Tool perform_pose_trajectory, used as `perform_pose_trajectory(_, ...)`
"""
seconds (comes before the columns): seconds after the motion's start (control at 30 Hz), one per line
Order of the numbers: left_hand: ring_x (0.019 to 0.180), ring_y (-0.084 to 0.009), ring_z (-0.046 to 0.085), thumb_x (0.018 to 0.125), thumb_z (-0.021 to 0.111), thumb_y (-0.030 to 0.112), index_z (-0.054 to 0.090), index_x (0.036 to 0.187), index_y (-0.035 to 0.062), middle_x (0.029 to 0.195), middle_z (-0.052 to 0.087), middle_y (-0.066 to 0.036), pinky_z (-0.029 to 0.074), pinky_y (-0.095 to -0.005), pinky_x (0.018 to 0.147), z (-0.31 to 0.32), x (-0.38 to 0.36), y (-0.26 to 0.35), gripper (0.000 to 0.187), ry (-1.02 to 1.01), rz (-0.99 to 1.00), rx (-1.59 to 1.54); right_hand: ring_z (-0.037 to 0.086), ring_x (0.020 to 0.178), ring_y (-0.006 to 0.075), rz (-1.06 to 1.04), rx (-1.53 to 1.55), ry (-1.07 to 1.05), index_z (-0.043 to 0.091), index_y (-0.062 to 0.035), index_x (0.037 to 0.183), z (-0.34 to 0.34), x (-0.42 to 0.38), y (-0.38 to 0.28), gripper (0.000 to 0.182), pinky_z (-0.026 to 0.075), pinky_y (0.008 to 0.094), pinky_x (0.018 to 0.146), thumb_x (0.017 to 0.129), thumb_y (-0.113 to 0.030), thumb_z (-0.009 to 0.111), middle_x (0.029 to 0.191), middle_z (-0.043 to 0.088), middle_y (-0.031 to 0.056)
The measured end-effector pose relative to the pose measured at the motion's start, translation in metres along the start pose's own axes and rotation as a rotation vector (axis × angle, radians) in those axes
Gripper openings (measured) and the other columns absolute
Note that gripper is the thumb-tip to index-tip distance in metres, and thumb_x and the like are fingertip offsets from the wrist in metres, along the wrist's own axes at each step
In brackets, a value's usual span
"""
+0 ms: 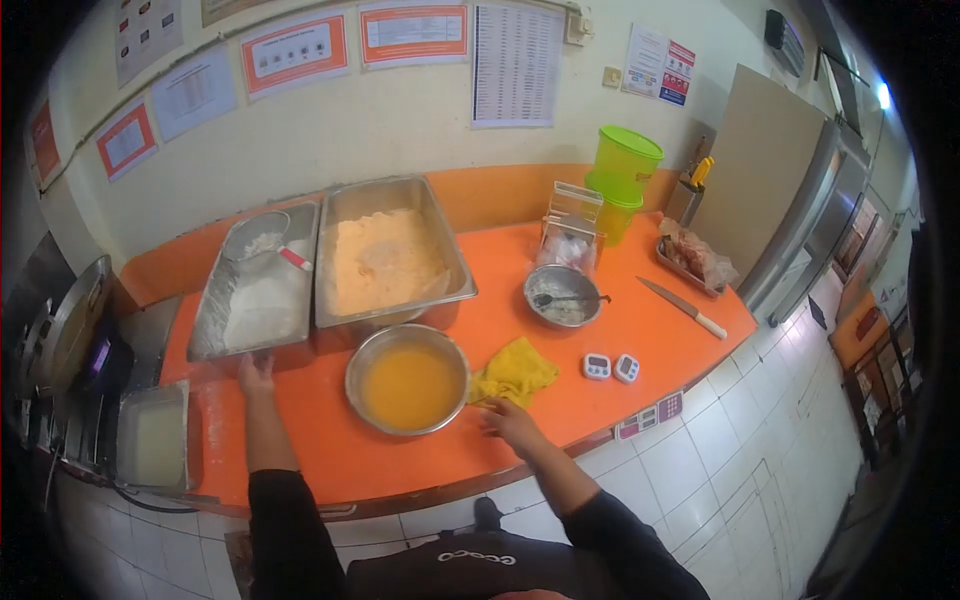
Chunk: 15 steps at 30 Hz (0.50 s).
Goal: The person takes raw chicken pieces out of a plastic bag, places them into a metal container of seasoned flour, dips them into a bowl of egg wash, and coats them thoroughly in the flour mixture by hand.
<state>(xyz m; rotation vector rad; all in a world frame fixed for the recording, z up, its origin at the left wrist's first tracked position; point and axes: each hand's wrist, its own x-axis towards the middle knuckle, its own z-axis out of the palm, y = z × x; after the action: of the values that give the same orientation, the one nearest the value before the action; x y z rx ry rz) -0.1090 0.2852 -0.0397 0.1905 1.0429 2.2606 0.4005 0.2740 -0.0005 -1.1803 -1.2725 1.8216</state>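
My left hand [256, 374] is at the near end of a deep metal tray [205, 318] of white flour, its fingers closed against the tray's edge and partly hidden. In that tray lies a round strainer [257, 236] with a red handle. My right hand [510, 424] is open, fingers apart and empty, just beside a yellow cloth [515, 370]. Left of the cloth stands a metal bowl [352, 392] of orange-yellow liquid. Behind the bowl, a larger metal pan [455, 268] holds a pale orange powdery mix.
A small bowl [535, 312] with a dark spoon, two timers [597, 367], a knife [683, 306] and a tray of wrapped meat [695, 255] lie to the right. Green tubs [625, 165] stand behind. A container of pale liquid [158, 445] is at lower left.
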Motion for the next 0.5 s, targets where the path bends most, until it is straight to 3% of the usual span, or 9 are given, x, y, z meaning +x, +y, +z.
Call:
perform_pose_trajectory(0.1,0.09,-0.0203,0.049,0.084,0.05,0.031,0.046,0.111,0.007,0.105,0.05,-0.008,0.044,-0.0306,0.069,0.017,-0.05,0.007,0.036,0.225,-0.048,0.068,0.057,0.081,0.0188,0.112,0.03,-0.037,0.035,-0.0016,0.123,0.003,0.051,-0.015,0.05,0.047,0.0292,0.069,0.079,-0.016,0.055,0.098,0.055,0.0103)
perform_pose_trajectory(0.17,0.083,-0.0161,0.05,0.083,0.052,0.035,0.049,0.106,0.0079,0.098,0.052,-0.005,0.043,-0.0285,0.069,0.003,-0.086,-0.013,0.036,0.081,-0.115,0.21,0.058,0.079,0.0191,0.027,-0.07,-0.109,0.034,-0.0044,0.124,-0.001,0.084,-0.007,0.051,0.049,0.0291,0.065,0.077,-0.011,0.055,0.097,0.055,0.0105)
perform_pose_trajectory(0.23,0.079,-0.0128,0.05,0.082,0.054,0.032,0.049,0.106,0.009,0.095,0.052,-0.002,0.042,-0.0277,0.069,-0.013,-0.143,-0.025,0.033,-0.044,-0.038,0.352,0.059,0.077,0.0194,-0.023,-0.107,-0.17,0.034,-0.007,0.123,0.003,0.106,-0.003,0.052,0.05,0.0292,0.059,0.076,-0.007,0.054,0.097,0.055,0.0107)
perform_pose_trajectory(0.3,0.079,-0.0111,0.05,0.082,0.056,0.026,0.051,0.101,0.0094,0.095,0.051,-0.002,0.042,-0.0278,0.069,-0.016,-0.208,-0.013,0.026,-0.01,0.01,0.491,0.059,0.073,0.0197,-0.035,-0.073,-0.198,0.035,-0.0094,0.122,0.009,0.114,-0.002,0.052,0.05,0.0293,0.053,0.074,-0.004,0.053,0.096,0.055,0.0109)
perform_pose_trajectory(0.4,0.088,-0.0126,0.05,0.081,0.057,0.022,0.053,0.098,0.0087,0.1,0.052,-0.003,0.043,-0.0276,0.07,-0.032,-0.275,0.011,0.022,0.116,0.174,0.587,0.059,0.067,0.0197,-0.007,0.017,-0.217,0.035,-0.0099,0.121,0.028,0.115,-0.005,0.054,0.049,0.0294,0.049,0.072,-0.001,0.053,0.091,0.055,0.0101)
perform_pose_trajectory(0.5,0.104,-0.0168,0.046,0.08,0.058,0.02,0.055,0.095,0.0076,0.115,0.047,-0.006,0.042,-0.0285,0.076,-0.055,-0.316,0.066,0.02,0.165,0.394,0.465,0.058,0.062,0.0178,0.065,0.081,-0.18,0.037,-0.0108,0.12,0.055,0.11,-0.004,0.052,0.048,0.0274,0.046,0.072,0.0,0.054,0.086,0.055,0.0086)
